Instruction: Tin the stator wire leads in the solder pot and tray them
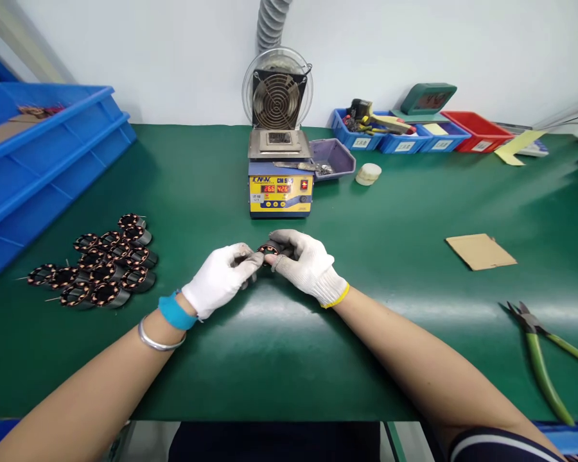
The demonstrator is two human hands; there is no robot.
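head view, dark ring [270,248], seemingly copper-wound

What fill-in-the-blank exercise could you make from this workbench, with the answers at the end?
1. The coil sits between two gloves coloured mostly ____.
2. The other coils are grouped on the ____ side of the table.
3. The pliers have handles coloured ____.
4. The rightmost bin along the wall is ____.
Answers: white; left; green; red.

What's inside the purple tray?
The purple tray holds small silvery bits; a flat metal tool reaches over its edge. Whatever the bits cover can't be seen.
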